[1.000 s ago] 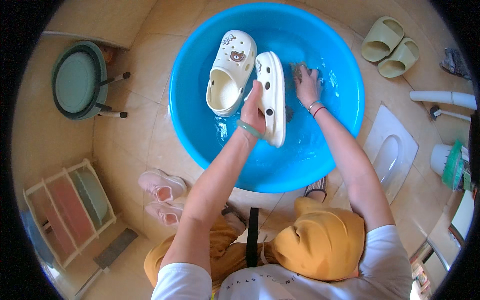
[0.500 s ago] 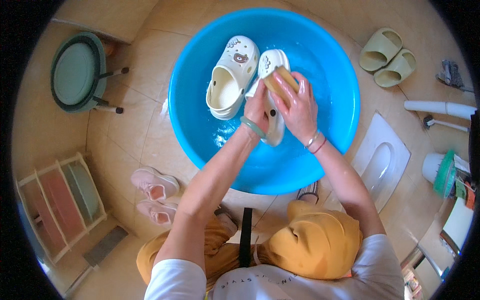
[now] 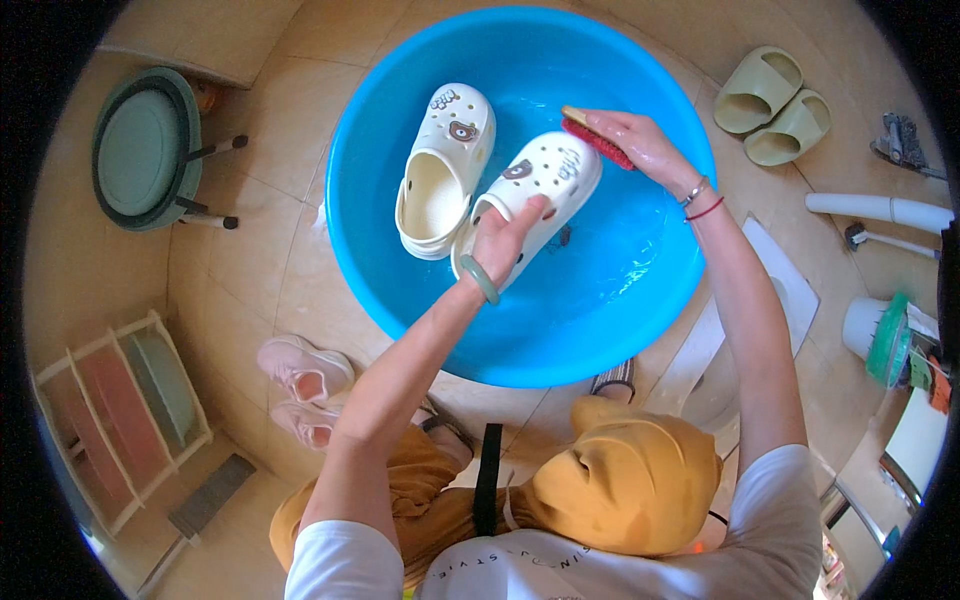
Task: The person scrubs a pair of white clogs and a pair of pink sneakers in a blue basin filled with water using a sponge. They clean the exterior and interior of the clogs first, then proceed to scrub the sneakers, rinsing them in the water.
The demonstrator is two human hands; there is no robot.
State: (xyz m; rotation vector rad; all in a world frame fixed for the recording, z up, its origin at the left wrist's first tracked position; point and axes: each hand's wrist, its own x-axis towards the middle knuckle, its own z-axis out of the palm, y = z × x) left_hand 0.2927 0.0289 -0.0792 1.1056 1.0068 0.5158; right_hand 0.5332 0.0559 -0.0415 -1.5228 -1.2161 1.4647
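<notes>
A large blue basin point(image 3: 345, 190) with shallow water stands in front of me. My left hand point(image 3: 505, 238) is closed on a white clog point(image 3: 560, 165), its fingers inside the foot opening and its thumb over the top. The clog tilts with its toe toward the far right. My right hand point(image 3: 645, 148) grips a scrub brush point(image 3: 597, 140) with a wooden back and red bristles, right at the clog's toe. The matching white clog point(image 3: 462, 120) rests in the basin at the left. Both clogs carry small charms on their holed uppers.
Green slides point(image 3: 760, 90) lie on the tiles at the right, above a squat toilet point(image 3: 790, 290). Pink shoes point(image 3: 305, 370) sit at the lower left, near a rack point(image 3: 125, 410). A folded green basin point(image 3: 145, 150) leans at the far left.
The held clog has turned its upper to face me and its toe has swung right. My right hand has moved right with the brush, whose red bristles now show.
</notes>
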